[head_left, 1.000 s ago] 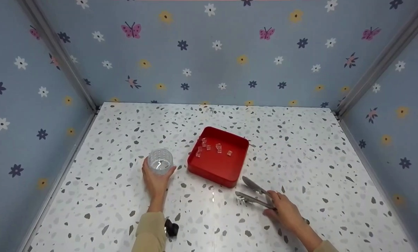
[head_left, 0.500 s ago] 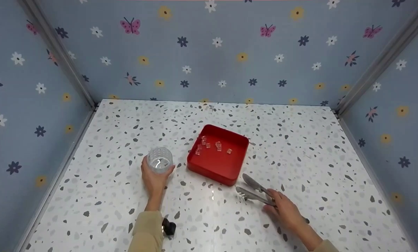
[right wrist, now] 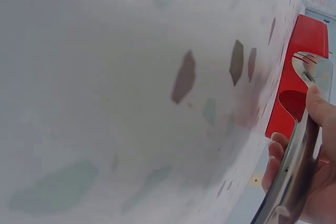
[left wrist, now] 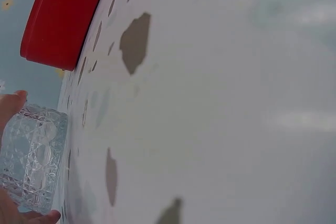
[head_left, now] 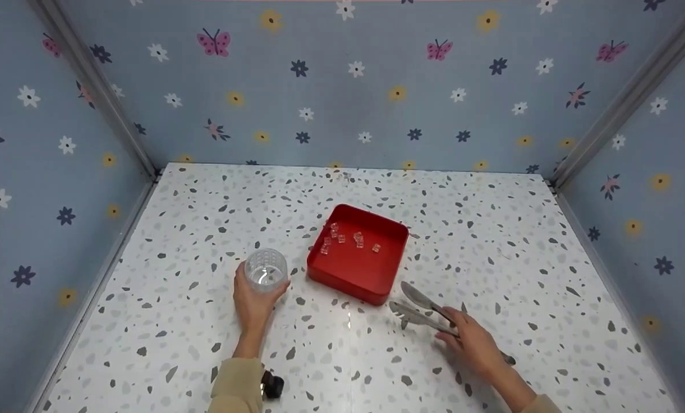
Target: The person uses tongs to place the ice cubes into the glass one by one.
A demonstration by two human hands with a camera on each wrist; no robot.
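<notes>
In the head view my left hand (head_left: 253,307) grips a clear patterned drinking glass (head_left: 266,269), thumb on its right side and fingers on its left. The left wrist view shows the cut pattern of the glass (left wrist: 39,150) between thumb and fingers. My right hand (head_left: 473,343) holds metal serving tongs (head_left: 418,317) with their two arms spread apart. One tip is slotted like a fork, the other rounded like a spoon. The tongs' tips are just off the near right corner of a red square tray (head_left: 342,281). Several small clear cubes (head_left: 359,241) lie in the tray.
The speckled white table (head_left: 469,223) carries the tray near its middle. Blue patterned walls (head_left: 342,115) stand at the back and both sides. A black device (head_left: 272,384) is on the left wrist.
My left hand and the glass have shifted slightly toward me and to the right. The tongs have moved a little to the right. The tray and cubes stay put.
</notes>
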